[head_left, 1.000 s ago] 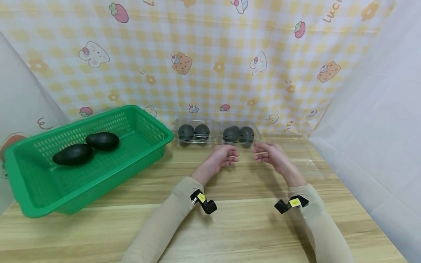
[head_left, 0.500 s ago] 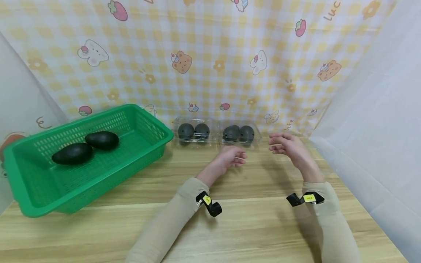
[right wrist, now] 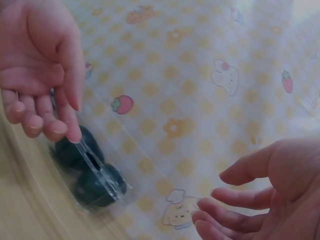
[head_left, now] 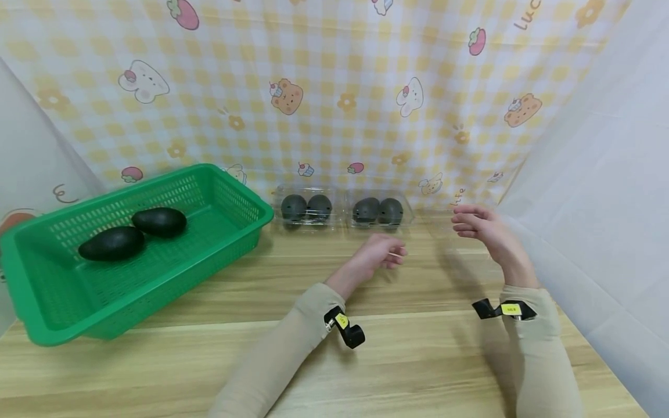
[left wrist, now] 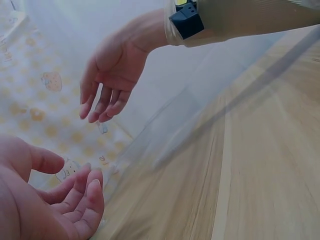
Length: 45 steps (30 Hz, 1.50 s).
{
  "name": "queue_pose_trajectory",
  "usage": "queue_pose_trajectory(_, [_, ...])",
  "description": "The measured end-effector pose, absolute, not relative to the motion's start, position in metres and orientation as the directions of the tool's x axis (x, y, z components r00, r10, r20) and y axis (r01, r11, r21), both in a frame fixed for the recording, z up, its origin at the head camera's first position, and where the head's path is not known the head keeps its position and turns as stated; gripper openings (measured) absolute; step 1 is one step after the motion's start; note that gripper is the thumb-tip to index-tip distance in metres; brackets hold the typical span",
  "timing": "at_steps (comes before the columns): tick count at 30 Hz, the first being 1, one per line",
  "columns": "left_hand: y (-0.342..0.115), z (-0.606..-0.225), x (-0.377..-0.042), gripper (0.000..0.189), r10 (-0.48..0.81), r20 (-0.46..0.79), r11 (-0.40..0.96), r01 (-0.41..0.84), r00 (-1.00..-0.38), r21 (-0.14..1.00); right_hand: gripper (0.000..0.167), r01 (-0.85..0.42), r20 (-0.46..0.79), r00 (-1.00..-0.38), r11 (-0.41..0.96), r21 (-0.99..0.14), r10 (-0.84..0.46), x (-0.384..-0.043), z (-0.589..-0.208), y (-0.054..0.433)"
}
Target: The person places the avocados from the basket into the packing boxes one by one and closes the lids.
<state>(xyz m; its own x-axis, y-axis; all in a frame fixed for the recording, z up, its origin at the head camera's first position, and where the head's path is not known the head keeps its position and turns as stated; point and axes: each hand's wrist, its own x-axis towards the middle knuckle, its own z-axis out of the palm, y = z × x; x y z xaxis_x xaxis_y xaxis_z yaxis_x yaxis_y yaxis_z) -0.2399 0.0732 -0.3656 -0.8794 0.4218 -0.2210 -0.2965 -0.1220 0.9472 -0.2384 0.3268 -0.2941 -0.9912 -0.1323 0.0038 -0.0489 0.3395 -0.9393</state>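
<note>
My left hand (head_left: 380, 253) hovers loosely curled over the table, holding nothing, just in front of the right-hand clear plastic clamshell box (head_left: 409, 219). Two dark avocados (head_left: 391, 210) show inside that box. My right hand (head_left: 483, 227) is well to the right, its fingers relaxed and nothing between them. Both empty palms also appear in the left wrist view, where my right hand (left wrist: 116, 70) hangs above the wood. To the left stands a second clear clamshell box (head_left: 337, 219), with dark avocados (head_left: 294, 207) in it. Faint clear plastic edges show near my right hand.
A green slotted basket (head_left: 172, 290) stands on the left, with two dark avocados (head_left: 159, 222) lying in it. Behind the wooden table (head_left: 407, 354) hangs a yellow checked curtain (head_left: 345, 133). A white sheet (head_left: 606, 232) bounds the right side.
My right hand has moved away to the right, widening the gap between the hands. My left hand has drifted slightly right. The basket and boxes keep their places.
</note>
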Motion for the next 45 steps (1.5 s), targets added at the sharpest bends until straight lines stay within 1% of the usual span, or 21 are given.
queue_pose_trajectory(3, [0.079, -0.366, -0.238, 0.031, 0.423, -0.215, -0.119, -0.289, -0.880, 0.950, 0.022, -0.060, 0.024, -0.993, 0.313, -0.948, -0.118, -0.237, -0.293, 0.337])
queue_pose_trajectory(10, [0.091, -0.368, -0.236, 0.033, 0.439, -0.206, -0.127, -0.288, -0.874, 0.949, 0.009, -0.077, 0.050, -0.993, 0.270, -0.960, -0.104, -0.232, -0.295, 0.368])
queue_pose_trajectory(16, [0.098, -0.367, -0.233, 0.033, 0.453, -0.217, -0.111, -0.296, -0.865, 0.949, 0.011, -0.068, 0.054, -0.996, 0.205, -0.976, -0.074, -0.228, -0.297, 0.393])
queue_pose_trajectory(17, [0.099, -0.366, -0.233, 0.032, 0.455, -0.219, -0.107, -0.297, -0.863, 0.949, 0.011, -0.062, 0.049, -0.997, 0.213, -0.975, -0.064, -0.228, -0.297, 0.397])
queue_pose_trajectory(20, [0.103, -0.365, -0.233, 0.031, 0.456, -0.223, -0.106, -0.302, -0.861, 0.948, 0.009, -0.046, 0.039, -0.999, 0.324, -0.945, -0.028, -0.228, -0.298, 0.406])
queue_pose_trajectory(24, [0.107, -0.364, -0.233, 0.029, 0.462, -0.225, -0.105, -0.305, -0.858, 0.947, 0.020, -0.015, 0.019, -1.000, 0.502, -0.865, 0.003, -0.227, -0.301, 0.416])
queue_pose_trajectory(26, [0.110, -0.364, -0.233, 0.029, 0.469, -0.225, -0.104, -0.306, -0.854, 0.946, 0.023, -0.006, 0.011, -1.000, 0.540, -0.842, 0.007, -0.227, -0.303, 0.422])
queue_pose_trajectory(28, [0.112, -0.365, -0.233, 0.030, 0.482, -0.222, -0.099, -0.305, -0.848, 0.947, 0.020, -0.006, 0.015, -1.000, 0.544, -0.839, 0.011, -0.226, -0.305, 0.427])
queue_pose_trajectory(30, [0.114, -0.365, -0.233, 0.029, 0.491, -0.222, -0.100, -0.308, -0.842, 0.946, 0.012, -0.014, 0.028, -0.999, 0.530, -0.848, 0.018, -0.226, -0.307, 0.432])
queue_pose_trajectory(33, [0.117, -0.366, -0.234, 0.030, 0.498, -0.220, -0.097, -0.305, -0.839, 0.947, 0.011, -0.027, 0.045, -0.999, 0.502, -0.864, 0.024, -0.226, -0.311, 0.440])
queue_pose_trajectory(35, [0.119, -0.366, -0.234, 0.029, 0.497, -0.223, -0.099, -0.310, -0.839, 0.946, 0.011, -0.016, 0.033, -0.999, 0.508, -0.861, 0.024, -0.225, -0.312, 0.445])
queue_pose_trajectory(36, [0.120, -0.366, -0.234, 0.028, 0.496, -0.224, -0.099, -0.311, -0.839, 0.945, 0.012, -0.007, 0.022, -0.999, 0.519, -0.855, 0.024, -0.225, -0.313, 0.447])
queue_pose_trajectory(37, [0.121, -0.365, -0.233, 0.028, 0.495, -0.224, -0.098, -0.310, -0.839, 0.946, 0.019, 0.009, 0.005, -1.000, 0.537, -0.843, 0.025, -0.224, -0.314, 0.449])
queue_pose_trajectory(42, [0.126, -0.363, -0.232, 0.030, 0.498, -0.235, -0.084, -0.316, -0.835, 0.945, 0.061, 0.084, -0.079, -0.996, 0.618, -0.782, 0.035, -0.224, -0.319, 0.458])
queue_pose_trajectory(43, [0.127, -0.362, -0.232, 0.031, 0.500, -0.236, -0.080, -0.316, -0.833, 0.945, 0.066, 0.098, -0.095, -0.995, 0.629, -0.771, 0.038, -0.225, -0.320, 0.459])
queue_pose_trajectory(45, [0.129, -0.362, -0.231, 0.032, 0.508, -0.236, -0.072, -0.314, -0.828, 0.947, 0.068, 0.121, -0.124, -0.991, 0.639, -0.759, 0.040, -0.226, -0.322, 0.460])
